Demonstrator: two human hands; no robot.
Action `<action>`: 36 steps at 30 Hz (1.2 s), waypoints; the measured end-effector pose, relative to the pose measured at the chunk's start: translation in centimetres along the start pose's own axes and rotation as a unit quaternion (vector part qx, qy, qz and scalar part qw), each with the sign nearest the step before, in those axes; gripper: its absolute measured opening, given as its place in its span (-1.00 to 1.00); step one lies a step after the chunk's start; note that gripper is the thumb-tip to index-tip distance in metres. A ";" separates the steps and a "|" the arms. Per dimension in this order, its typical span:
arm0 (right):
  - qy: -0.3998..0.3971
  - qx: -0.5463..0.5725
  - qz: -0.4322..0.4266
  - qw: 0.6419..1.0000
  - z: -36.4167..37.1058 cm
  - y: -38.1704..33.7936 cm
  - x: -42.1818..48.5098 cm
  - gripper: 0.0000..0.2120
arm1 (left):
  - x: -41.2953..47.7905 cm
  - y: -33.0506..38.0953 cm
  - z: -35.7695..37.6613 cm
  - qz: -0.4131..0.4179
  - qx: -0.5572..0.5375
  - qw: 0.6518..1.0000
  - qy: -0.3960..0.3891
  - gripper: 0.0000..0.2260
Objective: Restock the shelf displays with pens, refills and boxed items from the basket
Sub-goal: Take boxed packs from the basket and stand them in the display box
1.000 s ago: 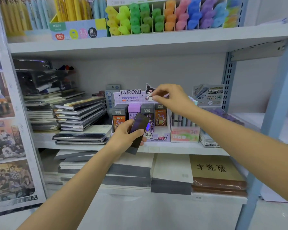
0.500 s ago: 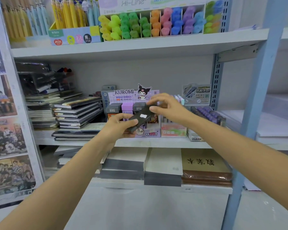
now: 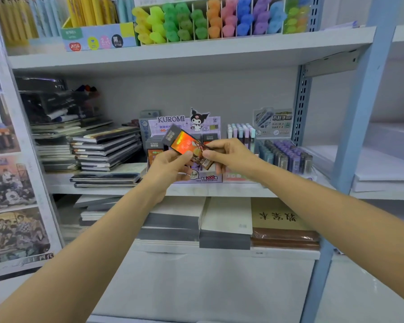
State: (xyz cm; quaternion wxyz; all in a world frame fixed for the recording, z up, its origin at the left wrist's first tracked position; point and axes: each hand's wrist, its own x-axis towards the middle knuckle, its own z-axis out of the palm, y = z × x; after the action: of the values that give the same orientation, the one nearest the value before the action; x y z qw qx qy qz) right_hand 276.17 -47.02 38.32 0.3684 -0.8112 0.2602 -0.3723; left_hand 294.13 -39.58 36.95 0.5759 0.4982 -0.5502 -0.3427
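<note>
Both my hands hold one small flat box (image 3: pixel 186 145) with a shiny orange face and a grey end, tilted in front of the purple Kuromi display (image 3: pixel 184 122) on the middle shelf. My left hand (image 3: pixel 170 166) grips its lower left edge with thumb on top. My right hand (image 3: pixel 229 157) pinches its right end. The display holds similar small boxes (image 3: pixel 210 137) standing upright, partly hidden behind my hands. The basket is out of view.
Stacked notebooks (image 3: pixel 105 148) lie left of the display. Slim lead cases (image 3: pixel 241 132) and a tray of purple and grey refills (image 3: pixel 287 155) stand to its right. Highlighters (image 3: pixel 208 19) fill the upper shelf, paper pads (image 3: pixel 226 220) the lower. A blue upright (image 3: pixel 357 127) stands at right.
My right hand came down from the top of the Kuromi display and took the box's right end. The box turned from its dark side to its orange face.
</note>
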 end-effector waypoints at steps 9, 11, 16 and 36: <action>0.070 -0.133 -0.109 0.983 0.9 -1.5 1.1 -0.55 | 0.5 -0.6 0.9 0.107 0.240 0.964 -0.026 -0.83; 0.069 -0.166 -0.135 0.974 0.8 -1.8 1.6 -0.64 | 0.7 -1.0 1.1 0.121 0.299 0.946 -0.030 -0.81; 0.147 -0.188 -0.100 0.966 -1.2 -2.6 2.8 -0.82 | 1.1 -4.0 0.4 0.161 0.478 0.864 0.013 -0.66; 0.101 -0.449 -0.034 0.887 -2.3 0.1 7.3 -0.83 | 1.6 -8.3 -0.6 0.236 0.607 0.758 0.019 -0.49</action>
State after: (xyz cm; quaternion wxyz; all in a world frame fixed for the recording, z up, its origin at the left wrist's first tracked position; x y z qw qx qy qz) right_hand 278.60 -53.06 42.29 -0.0769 -0.8560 0.4080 -0.3080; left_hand 296.28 -43.23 29.57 0.2254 0.6039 -0.7322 0.2198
